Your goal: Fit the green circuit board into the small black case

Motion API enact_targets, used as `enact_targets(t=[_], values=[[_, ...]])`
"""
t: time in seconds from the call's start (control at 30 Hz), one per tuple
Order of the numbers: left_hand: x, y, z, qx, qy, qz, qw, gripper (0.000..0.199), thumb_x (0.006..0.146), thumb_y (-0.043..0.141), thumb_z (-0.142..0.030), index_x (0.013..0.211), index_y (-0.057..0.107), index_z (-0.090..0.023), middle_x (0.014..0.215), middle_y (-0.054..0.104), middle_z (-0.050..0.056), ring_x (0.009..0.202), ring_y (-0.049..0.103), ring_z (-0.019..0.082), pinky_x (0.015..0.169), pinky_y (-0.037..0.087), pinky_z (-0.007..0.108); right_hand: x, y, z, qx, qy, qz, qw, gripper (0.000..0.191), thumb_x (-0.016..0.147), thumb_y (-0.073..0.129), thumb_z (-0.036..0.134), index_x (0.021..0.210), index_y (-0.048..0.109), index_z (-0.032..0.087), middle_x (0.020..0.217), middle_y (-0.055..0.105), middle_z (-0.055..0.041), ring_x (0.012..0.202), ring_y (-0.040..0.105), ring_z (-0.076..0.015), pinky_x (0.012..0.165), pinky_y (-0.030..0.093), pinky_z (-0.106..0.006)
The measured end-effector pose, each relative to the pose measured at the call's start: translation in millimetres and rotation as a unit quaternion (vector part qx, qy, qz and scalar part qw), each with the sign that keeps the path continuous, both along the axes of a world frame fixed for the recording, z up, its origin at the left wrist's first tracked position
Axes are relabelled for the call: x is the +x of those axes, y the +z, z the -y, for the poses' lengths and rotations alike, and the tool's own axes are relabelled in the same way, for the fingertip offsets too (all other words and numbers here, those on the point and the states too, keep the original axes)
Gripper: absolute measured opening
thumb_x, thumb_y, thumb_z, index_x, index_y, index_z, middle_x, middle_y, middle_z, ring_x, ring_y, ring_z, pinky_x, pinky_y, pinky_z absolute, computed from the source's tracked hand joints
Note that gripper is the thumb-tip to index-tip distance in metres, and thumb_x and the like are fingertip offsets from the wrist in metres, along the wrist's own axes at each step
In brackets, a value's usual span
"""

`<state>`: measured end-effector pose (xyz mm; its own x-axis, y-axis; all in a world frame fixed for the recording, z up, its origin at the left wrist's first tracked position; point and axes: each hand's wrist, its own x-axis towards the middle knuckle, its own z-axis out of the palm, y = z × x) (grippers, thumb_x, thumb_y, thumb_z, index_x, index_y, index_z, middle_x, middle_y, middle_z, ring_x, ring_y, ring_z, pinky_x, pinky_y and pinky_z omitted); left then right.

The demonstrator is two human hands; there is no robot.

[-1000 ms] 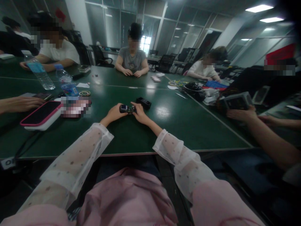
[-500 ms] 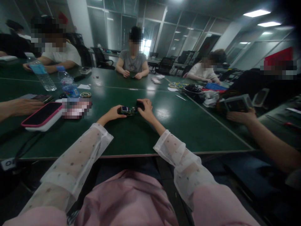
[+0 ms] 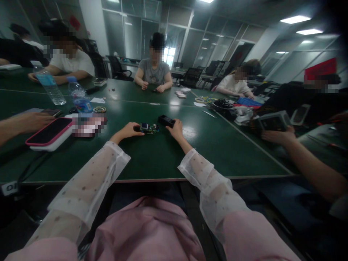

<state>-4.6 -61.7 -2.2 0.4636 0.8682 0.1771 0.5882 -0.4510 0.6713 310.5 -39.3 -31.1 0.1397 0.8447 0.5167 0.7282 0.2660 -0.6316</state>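
Observation:
A small green circuit board (image 3: 152,129) with a little dark screen (image 3: 145,126) lies flat over the green table, in front of me. My left hand (image 3: 128,131) grips the left end of the board between thumb and fingers. Just to the right, my right hand (image 3: 176,129) is closed on the near right end of a black box-shaped piece (image 3: 165,120). A narrow gap separates the black piece from the board. The fingers behind each object are partly hidden.
Left of my hands are a pink-edged phone (image 3: 50,131) on a white case, two plastic bottles (image 3: 53,88) and a tape roll (image 3: 99,109). Another person's hand (image 3: 280,135) holds a box at the right. Cables and bags (image 3: 241,112) lie at the back right. People sit around the table (image 3: 231,159).
My right hand has shifted right and slightly down, uncovering more of the black piece, which is now angled beside the board. My left hand has moved slightly left on the board.

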Motion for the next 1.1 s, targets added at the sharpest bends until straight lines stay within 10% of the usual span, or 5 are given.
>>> enact_targets(t=[0.23, 0.6, 1.1], values=[[-1.9, 2.4, 1.4, -0.006, -0.012, 0.0, 1.0, 0.052, 0.068, 0.077, -0.049, 0.109, 0.069, -0.019, 0.115, 0.07, 0.01, 0.105, 0.066, 0.027, 0.095, 0.049, 0.043, -2.5, 7.0, -2.2, 0.002, 0.02, -0.026, 0.999, 0.051, 0.072, 0.074, 0.025, 0.117, 0.053, 0.013, 0.118, 0.059, -0.0172, 0.115, 0.055, -0.0316, 0.103, 0.042, -0.053], [-7.4, -2.8, -4.3, -0.019, 0.022, -0.017, 0.999, 0.056, 0.066, 0.078, -0.052, 0.112, 0.069, -0.02, 0.119, 0.069, 0.011, 0.108, 0.065, 0.03, 0.094, 0.05, 0.046, -40.5, 34.7, 35.1, 0.025, 0.282, -0.076, 0.956, 0.065, 0.08, 0.067, 0.054, 0.131, 0.047, 0.021, 0.127, 0.058, -0.0138, 0.114, 0.059, -0.0291, 0.097, 0.05, -0.047], [-9.7, 2.1, -1.6, -0.014, 0.0, 0.013, 1.0, 0.053, 0.063, 0.08, -0.048, 0.106, 0.071, -0.018, 0.108, 0.072, 0.009, 0.104, 0.066, 0.028, 0.096, 0.048, 0.045, -49.6, 29.7, 43.0, 0.01, 0.323, -0.05, 0.945, 0.058, 0.08, 0.069, 0.04, 0.131, 0.048, 0.022, 0.126, 0.059, -0.0124, 0.115, 0.059, -0.0272, 0.097, 0.05, -0.046]])
